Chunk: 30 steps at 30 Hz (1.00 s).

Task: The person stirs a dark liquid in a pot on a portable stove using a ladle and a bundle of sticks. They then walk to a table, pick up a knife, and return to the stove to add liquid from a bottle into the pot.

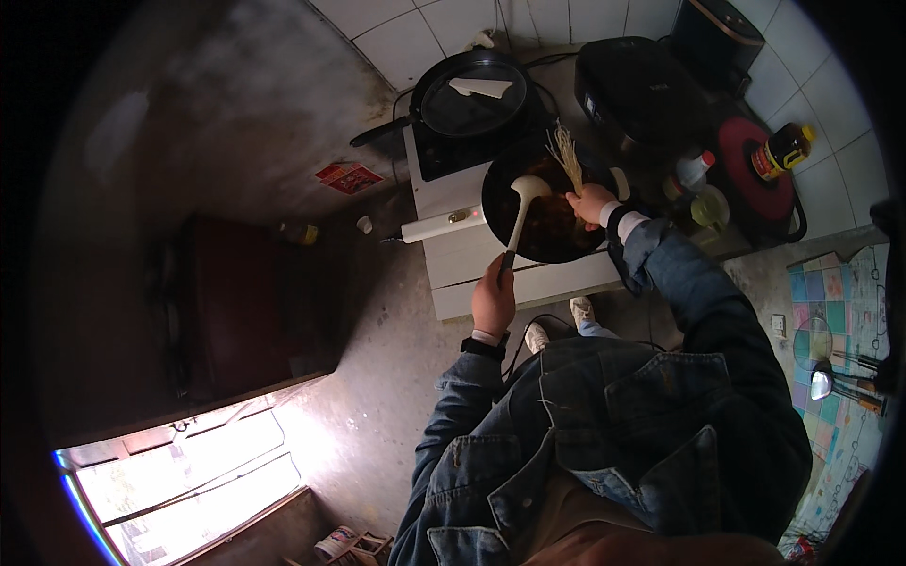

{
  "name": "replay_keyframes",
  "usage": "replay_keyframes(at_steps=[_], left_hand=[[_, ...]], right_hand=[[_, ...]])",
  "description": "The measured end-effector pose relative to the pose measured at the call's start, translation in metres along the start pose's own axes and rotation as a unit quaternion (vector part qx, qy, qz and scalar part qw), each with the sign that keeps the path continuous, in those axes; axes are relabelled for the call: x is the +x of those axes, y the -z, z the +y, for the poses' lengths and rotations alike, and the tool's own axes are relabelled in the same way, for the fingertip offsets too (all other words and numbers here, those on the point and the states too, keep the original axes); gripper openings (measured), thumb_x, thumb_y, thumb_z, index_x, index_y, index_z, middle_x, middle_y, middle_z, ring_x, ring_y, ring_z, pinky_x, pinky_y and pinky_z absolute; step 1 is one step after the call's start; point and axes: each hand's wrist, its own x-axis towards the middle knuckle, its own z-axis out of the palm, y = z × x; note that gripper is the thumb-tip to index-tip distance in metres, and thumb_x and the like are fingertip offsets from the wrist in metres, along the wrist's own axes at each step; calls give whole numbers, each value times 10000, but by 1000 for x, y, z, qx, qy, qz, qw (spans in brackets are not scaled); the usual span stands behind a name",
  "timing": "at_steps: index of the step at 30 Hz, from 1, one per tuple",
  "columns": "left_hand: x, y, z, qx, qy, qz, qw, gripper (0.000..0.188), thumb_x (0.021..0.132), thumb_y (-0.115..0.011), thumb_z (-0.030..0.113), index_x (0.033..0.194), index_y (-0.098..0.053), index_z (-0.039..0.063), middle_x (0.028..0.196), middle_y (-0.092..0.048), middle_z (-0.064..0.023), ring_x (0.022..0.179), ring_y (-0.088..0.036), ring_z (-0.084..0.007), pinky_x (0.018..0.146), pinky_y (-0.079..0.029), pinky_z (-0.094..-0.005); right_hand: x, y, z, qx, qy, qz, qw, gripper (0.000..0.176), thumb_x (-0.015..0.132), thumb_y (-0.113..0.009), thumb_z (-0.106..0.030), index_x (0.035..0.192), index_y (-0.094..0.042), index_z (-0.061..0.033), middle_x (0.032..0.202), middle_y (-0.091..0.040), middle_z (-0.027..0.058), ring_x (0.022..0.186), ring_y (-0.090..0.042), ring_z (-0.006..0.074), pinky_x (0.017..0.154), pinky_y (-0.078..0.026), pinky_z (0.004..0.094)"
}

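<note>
A dark wok [498, 185] stands on the white stove unit before me, with dark brownish liquid [559, 230] in it. My left hand [493, 301] grips the dark end of a pale ladle [522, 219]. The ladle's bowl is in the wok, near its middle. In my right hand [593, 205], over the wok's right side, is a bundled-strand pot brush [566, 157]. Its splayed strands point up and away from me, and its lower end is partly hidden by my fingers. The wok's pale side handle [621, 184] shows just beyond that hand.
Behind the wok sits a flat black pan [471, 117] holding a white scraper-like piece [481, 88]. A black appliance [640, 88] stands back right. A sauce bottle [781, 152] is on a red round lid-like surface [750, 191], near smaller bottles [697, 170]. Utensils [842, 382] hang at right.
</note>
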Motion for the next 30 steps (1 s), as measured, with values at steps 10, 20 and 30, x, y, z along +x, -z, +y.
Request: replay_keyframes(at_steps=[10, 20, 30], left_hand=[[-21, 7, 6, -16, 65, 17, 998, 299, 963, -552, 195, 1212, -608, 39, 917, -685, -201, 825, -657, -378, 699, -512, -433], [12, -18, -6, -19, 56, 4, 998, 312, 969, -536, 209, 1213, -606, 28, 912, -683, -205, 820, -661, -368, 704, -513, -432], [-6, -2, 16, -19, 12, 8, 1000, 316, 953, -568, 168, 1237, -602, 36, 858, -683, -178, 732, -658, -311, 651, -502, -385]], right_hand=[[-10, 5, -8, 1, -27, 48, 998, 533, 1000, -448, -463, 898, -665, 13, 755, -704, 149, 526, -675, 233, 506, -572, 334], [-7, -4, 4, 95, -23, 65, 993, 571, 982, -481, -504, 878, -625, 39, 795, -697, 177, 540, -683, 256, 470, -574, 323], [-6, 4, 15, 130, -63, 130, 981, 586, 970, -465, -566, 963, -634, -4, 763, -691, 113, 557, -680, 220, 499, -566, 305]])
